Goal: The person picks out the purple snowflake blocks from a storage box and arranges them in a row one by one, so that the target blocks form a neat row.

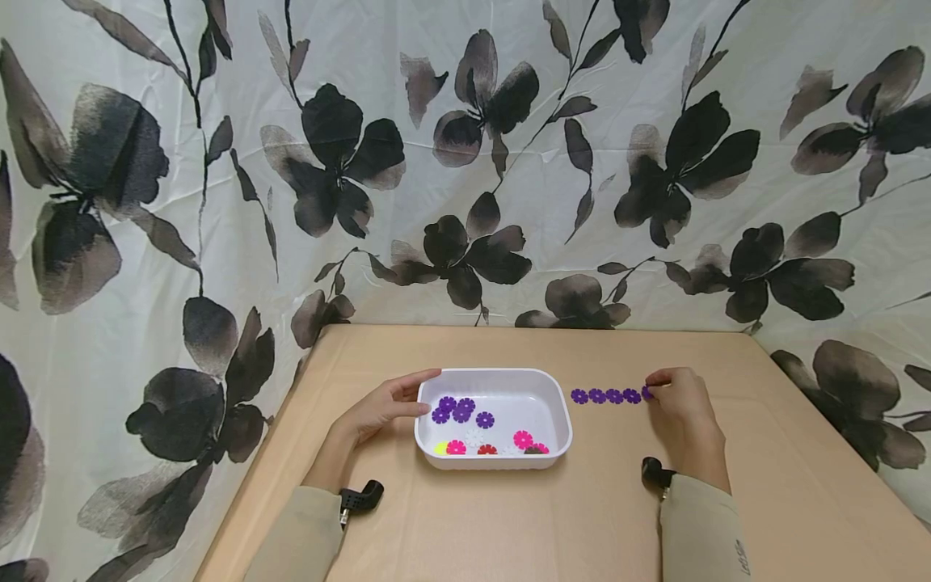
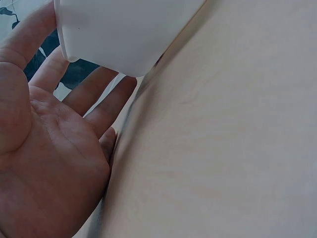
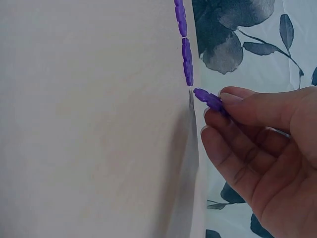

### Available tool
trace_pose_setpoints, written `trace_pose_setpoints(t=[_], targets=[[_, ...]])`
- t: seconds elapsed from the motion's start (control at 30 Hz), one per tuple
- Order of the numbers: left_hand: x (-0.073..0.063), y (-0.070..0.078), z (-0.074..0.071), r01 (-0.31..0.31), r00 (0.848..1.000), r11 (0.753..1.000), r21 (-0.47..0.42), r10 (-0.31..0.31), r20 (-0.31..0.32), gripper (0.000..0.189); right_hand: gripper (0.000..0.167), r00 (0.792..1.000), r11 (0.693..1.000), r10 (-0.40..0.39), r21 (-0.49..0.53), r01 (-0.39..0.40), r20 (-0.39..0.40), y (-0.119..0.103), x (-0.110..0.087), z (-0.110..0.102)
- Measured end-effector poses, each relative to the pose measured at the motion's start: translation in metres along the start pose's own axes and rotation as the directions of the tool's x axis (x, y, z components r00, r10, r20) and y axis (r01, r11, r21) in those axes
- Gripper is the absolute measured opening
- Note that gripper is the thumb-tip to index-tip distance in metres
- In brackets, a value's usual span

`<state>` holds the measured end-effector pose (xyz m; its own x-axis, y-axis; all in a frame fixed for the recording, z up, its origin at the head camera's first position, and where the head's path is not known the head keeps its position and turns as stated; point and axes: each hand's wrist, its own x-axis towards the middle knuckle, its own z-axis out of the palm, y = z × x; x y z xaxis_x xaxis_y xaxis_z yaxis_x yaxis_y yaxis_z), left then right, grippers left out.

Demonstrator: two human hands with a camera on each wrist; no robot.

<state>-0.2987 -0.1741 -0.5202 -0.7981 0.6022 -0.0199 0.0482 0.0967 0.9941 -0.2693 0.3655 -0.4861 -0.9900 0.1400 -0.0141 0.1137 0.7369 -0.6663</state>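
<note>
A white plastic tray [image 1: 494,462] holds several small flower-shaped pieces, with a cluster of purple flower pieces [image 1: 461,408] toward its left. My left hand [image 1: 378,408] holds the tray by its left end, thumb at the rim and other fingers along the outer wall. To the tray's right, several purple flower pieces [image 1: 605,396] lie in a straight row on the table. At the right end of that row, my right hand [image 1: 684,404] pinches another purple flower piece [image 3: 209,99] between thumb and fingertips. That piece is tilted, close to the last one in the row.
Pink flower pieces [image 1: 523,439], a red one [image 1: 486,449], a yellow one [image 1: 440,448] and some white ones lie along the tray's near side. The light wooden table [image 1: 582,525] ends at the back against a floral cloth [image 1: 567,186].
</note>
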Motion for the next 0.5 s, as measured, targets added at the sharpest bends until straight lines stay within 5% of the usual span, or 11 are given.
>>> trace_pose_setpoints(t=[0.33,0.5], targets=[[-0.0005,0.0023,-0.0001,-0.003,1.000,1.000,0.004,0.002,0.003,0.071,0.023,1.000,1.000,0.005,-0.027,-0.005,-0.006,0.0025,-0.0006,0.0009],[-0.0011,0.0017,0.0001,-0.005,1.000,1.000,0.001,0.005,0.007,0.072,0.023,0.997,0.996,0.072,-0.051,-0.072,-0.011,-0.0008,-0.0054,0.0002]])
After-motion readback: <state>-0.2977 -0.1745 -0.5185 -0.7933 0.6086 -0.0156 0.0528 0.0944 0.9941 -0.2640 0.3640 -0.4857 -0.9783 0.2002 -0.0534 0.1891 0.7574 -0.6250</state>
